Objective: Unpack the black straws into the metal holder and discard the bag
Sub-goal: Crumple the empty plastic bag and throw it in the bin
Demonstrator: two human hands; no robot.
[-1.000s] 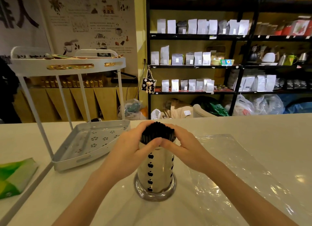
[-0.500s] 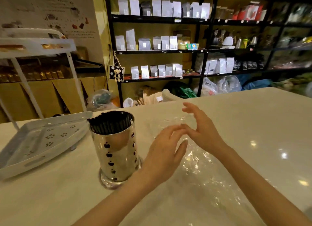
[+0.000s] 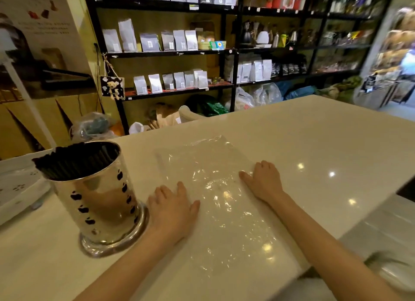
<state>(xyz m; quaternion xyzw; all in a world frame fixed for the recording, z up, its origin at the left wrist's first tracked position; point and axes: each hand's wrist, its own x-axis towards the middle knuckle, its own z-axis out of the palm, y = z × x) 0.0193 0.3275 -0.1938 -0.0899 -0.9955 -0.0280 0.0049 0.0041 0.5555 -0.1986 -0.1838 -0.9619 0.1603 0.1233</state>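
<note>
A shiny metal holder (image 3: pixel 102 202) with small black cut-outs stands upright on the white counter at the left. Black straws (image 3: pixel 74 160) fill it, their tops level with its rim. To its right an empty clear plastic bag (image 3: pixel 211 184) lies flat on the counter. My left hand (image 3: pixel 171 207) rests palm down on the bag's left edge, just right of the holder's base. My right hand (image 3: pixel 263 180) lies flat on the bag's right edge. Both hands have their fingers spread and grip nothing.
A white perforated tray of a rack (image 3: pixel 15 184) sits at the far left behind the holder. The white counter (image 3: pixel 314 148) stretches right and ends at an edge near the lower right. Black shelves (image 3: pixel 233 51) with pouches stand beyond it.
My hands left the straw tops in the holder, swung right and came down flat on the two sides of the bag. The view turned to the right.
</note>
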